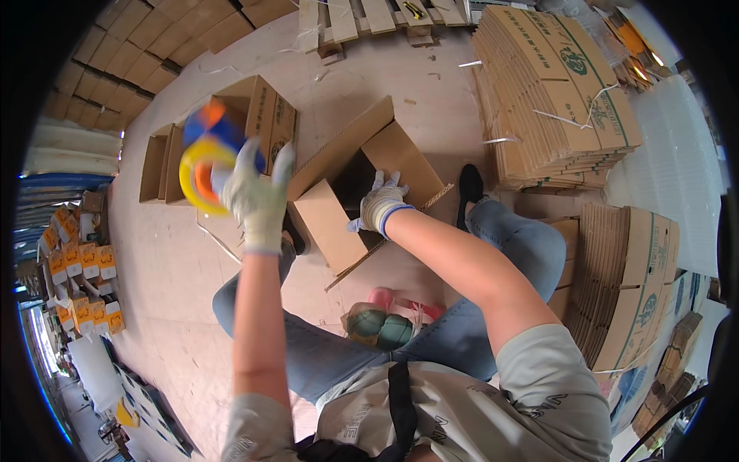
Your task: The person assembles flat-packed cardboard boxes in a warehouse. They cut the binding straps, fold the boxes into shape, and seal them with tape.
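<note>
My left hand, in a white glove, holds a tape dispenser with a yellow tape roll and blue and orange parts. The dispenser is smeared by motion, and its grip is partly hidden. An open cardboard carton sits tilted on the floor between my feet, its flaps standing outward and its inside dark. My right hand, also gloved, rests over the carton's opening. Its fingers are spread toward the right inner flap, and the thumb points to the left flap.
Behind the dispenser stand other open cartons. Flattened cartons are stacked at the right and nearer right. A wooden pallet lies at the far edge. A dark green bundle with pink parts sits between my legs.
</note>
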Demonstrator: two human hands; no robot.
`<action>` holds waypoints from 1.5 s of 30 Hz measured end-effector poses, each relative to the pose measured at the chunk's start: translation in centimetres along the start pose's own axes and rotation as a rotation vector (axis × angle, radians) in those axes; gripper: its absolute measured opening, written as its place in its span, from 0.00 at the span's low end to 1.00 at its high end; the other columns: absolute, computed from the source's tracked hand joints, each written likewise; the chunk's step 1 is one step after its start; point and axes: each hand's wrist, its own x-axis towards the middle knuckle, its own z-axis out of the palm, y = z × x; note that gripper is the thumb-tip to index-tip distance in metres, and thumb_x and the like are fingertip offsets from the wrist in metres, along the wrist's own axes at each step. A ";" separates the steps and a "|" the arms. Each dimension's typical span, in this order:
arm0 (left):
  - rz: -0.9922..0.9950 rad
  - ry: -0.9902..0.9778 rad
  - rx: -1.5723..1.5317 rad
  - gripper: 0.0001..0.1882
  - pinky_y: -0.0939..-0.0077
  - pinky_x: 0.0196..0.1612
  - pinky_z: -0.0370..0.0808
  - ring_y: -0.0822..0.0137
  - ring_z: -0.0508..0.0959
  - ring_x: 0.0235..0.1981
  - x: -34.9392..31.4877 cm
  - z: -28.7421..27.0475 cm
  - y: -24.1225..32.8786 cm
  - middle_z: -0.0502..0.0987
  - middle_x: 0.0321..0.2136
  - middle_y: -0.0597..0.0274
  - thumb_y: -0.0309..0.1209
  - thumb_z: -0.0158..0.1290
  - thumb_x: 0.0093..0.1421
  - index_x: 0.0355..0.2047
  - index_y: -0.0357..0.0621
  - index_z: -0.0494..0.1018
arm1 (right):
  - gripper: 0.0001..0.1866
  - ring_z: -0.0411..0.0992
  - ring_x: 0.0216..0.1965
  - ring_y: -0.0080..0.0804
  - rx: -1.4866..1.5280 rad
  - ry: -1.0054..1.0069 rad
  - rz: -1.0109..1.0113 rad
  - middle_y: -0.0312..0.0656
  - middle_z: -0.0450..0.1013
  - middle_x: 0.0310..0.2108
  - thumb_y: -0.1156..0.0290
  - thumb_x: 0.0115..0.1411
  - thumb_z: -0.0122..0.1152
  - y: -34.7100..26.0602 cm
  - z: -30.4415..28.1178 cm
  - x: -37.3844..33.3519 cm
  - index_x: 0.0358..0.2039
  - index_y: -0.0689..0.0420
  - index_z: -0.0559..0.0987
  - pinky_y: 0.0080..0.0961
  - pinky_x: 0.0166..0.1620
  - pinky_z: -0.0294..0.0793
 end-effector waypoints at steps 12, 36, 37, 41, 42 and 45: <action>0.635 -0.555 0.625 0.14 0.62 0.36 0.66 0.56 0.69 0.38 -4.1 9.2 0.4 0.69 0.37 0.53 0.32 0.51 0.50 0.38 0.59 0.75 | 0.40 0.52 0.62 0.56 -0.199 0.098 -0.067 0.48 0.57 0.61 0.34 0.53 0.45 -1.6 1.7 3.8 0.55 0.51 0.69 0.51 0.58 0.57; 0.254 -0.470 0.265 0.20 0.56 0.38 0.69 0.45 0.70 0.39 1.1 15.0 -2.2 0.70 0.38 0.40 0.54 0.52 0.51 0.35 0.55 0.78 | 0.38 0.73 0.38 0.46 0.758 1.033 0.177 0.51 0.75 0.35 0.44 0.42 0.63 5.6 3.2 4.7 0.45 0.63 0.72 0.38 0.42 0.72; 0.240 -0.548 0.301 0.26 0.57 0.40 0.68 0.45 0.71 0.39 2.3 15.6 0.7 0.71 0.38 0.41 0.58 0.49 0.51 0.38 0.52 0.77 | 0.38 0.73 0.38 0.46 0.739 1.025 0.193 0.51 0.75 0.35 0.43 0.42 0.63 5.7 3.1 4.8 0.45 0.62 0.72 0.38 0.41 0.72; 0.346 -0.652 0.434 0.39 0.53 0.48 0.63 0.46 0.67 0.47 2.5 18.8 7.4 0.69 0.44 0.40 0.68 0.42 0.49 0.37 0.45 0.78 | 0.36 0.73 0.37 0.46 0.859 0.952 0.163 0.50 0.75 0.33 0.41 0.44 0.61 6.4 2.5 4.5 0.43 0.59 0.73 0.38 0.40 0.72; 0.330 -0.653 0.412 0.37 0.54 0.49 0.63 0.46 0.67 0.48 2.5 19.1 7.8 0.69 0.44 0.41 0.67 0.42 0.49 0.37 0.46 0.78 | 0.35 0.73 0.37 0.46 0.846 1.009 0.148 0.49 0.75 0.33 0.42 0.45 0.61 6.7 2.8 4.7 0.43 0.59 0.73 0.38 0.40 0.72; 0.229 -0.663 0.367 0.31 0.55 0.49 0.63 0.45 0.66 0.47 2.0 19.2 7.7 0.69 0.44 0.41 0.61 0.47 0.49 0.37 0.47 0.78 | 0.31 0.73 0.37 0.46 0.825 1.044 0.083 0.48 0.75 0.33 0.43 0.48 0.59 6.9 4.1 5.0 0.42 0.58 0.73 0.38 0.40 0.72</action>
